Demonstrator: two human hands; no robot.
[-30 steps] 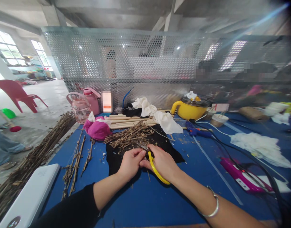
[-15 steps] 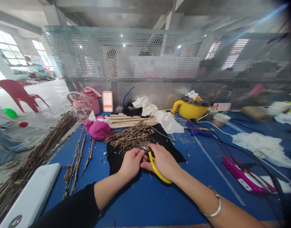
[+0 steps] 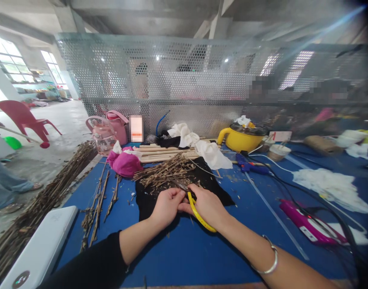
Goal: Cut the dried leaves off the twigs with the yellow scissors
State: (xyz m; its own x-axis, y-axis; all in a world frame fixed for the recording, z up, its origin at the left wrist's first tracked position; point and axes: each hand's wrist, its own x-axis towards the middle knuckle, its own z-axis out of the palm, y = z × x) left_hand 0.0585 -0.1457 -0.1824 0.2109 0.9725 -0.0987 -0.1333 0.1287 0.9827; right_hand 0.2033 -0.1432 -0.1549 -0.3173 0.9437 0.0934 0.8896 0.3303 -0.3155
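The yellow-handled scissors are sitting in the right hand, fingers curled closed around the handle loop, the blades pointing away toward the twig pile so the cutting is happening right where the stock lies. The left hand is pressing up against the right, fingers pinched shut near the blades; it is probably steadying a thin twig there, though what it is gripping is too small to make out. Both hands are working over a black cloth spread in the middle of the blue surface, likely placed to catch the trimmings. Longer sticks are lying toward the left edge, and a bigger bundle is running along the floor just off that edge. Near the far edge a pink cloth, pale rods and a yellow pot are standing clear of the hands. A magenta tool with its cable is lying toward the right.
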